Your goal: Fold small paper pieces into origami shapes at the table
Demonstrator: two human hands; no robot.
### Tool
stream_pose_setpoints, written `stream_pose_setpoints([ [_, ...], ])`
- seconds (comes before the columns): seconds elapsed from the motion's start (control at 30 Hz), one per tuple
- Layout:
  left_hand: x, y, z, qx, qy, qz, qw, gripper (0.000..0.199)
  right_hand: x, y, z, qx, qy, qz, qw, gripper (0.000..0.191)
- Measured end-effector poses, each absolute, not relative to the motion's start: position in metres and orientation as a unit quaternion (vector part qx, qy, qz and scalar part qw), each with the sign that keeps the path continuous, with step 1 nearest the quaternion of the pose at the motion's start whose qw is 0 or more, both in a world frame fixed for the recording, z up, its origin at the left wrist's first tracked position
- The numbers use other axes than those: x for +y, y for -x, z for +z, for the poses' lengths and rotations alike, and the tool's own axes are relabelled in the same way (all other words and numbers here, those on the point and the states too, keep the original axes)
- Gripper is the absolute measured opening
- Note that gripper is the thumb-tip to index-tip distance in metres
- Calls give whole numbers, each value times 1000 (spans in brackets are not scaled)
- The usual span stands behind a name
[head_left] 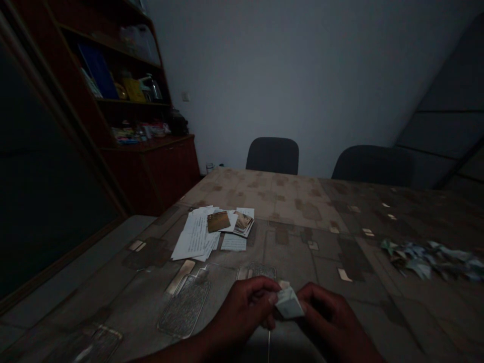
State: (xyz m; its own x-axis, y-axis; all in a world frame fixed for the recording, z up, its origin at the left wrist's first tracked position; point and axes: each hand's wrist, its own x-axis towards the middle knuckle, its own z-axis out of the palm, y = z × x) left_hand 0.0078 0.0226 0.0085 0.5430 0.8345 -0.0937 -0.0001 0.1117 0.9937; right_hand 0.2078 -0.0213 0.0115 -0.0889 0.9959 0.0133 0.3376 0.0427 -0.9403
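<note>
A small pale folded piece of paper [289,303] is held between my two hands, low in the view above the table. My left hand [251,304] pinches its left edge between thumb and fingers. On the other side, my right hand [327,312] grips the right edge, with its fingertips partly hidden behind the paper. Dim light leaves any print on it hard to make out. To the far right lies a heap of crumpled paper pieces [423,259], greenish and whitish, possibly banknotes.
Printed sheets [194,234] lie beyond my left hand, with a brown card [218,222] and a small stack of pictures [243,223] on top. The patterned tablecloth [287,252] covers the table. Two dark chairs [272,155] stand at the far side. A wooden cabinet [151,171] fills the left.
</note>
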Motion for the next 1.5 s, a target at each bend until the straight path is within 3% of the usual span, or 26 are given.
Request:
stream_pose_setpoints([
  [0.13, 22, -10, 10, 368, -568, 326, 660, 28, -21, -209, 8, -597, 543, 435, 398, 32],
  [0.27, 22, -6, 18, 374, -633, 353, 579, 12, -23, -209, 10, -618, 551, 407, 387, 27],
  [0.47, 20, -4, 18, 350, -679, 376, 524, 4, -22, -206, 22, -645, 549, 361, 390, 19],
  [0.83, 18, -7, 21, 352, -660, 349, 565, 25, -25, -212, 17, -730, 488, 249, 408, 11],
  [1.07, 19, -6, 12, 304, -685, 363, 553, 19, -25, -210, 26, -754, 437, 221, 437, 14],
  [1.17, 20, -6, 13, 257, -716, 406, 506, 13, -27, -209, 26, -745, 447, 230, 437, 13],
  [1.37, 22, -1, 12, 190, -774, 496, 344, 20, -31, -211, 20, -680, 524, 294, 420, 12],
  [1.5, 24, 2, 16, 169, -799, 512, 266, 20, -30, -209, 16, -641, 519, 393, 407, 25],
])
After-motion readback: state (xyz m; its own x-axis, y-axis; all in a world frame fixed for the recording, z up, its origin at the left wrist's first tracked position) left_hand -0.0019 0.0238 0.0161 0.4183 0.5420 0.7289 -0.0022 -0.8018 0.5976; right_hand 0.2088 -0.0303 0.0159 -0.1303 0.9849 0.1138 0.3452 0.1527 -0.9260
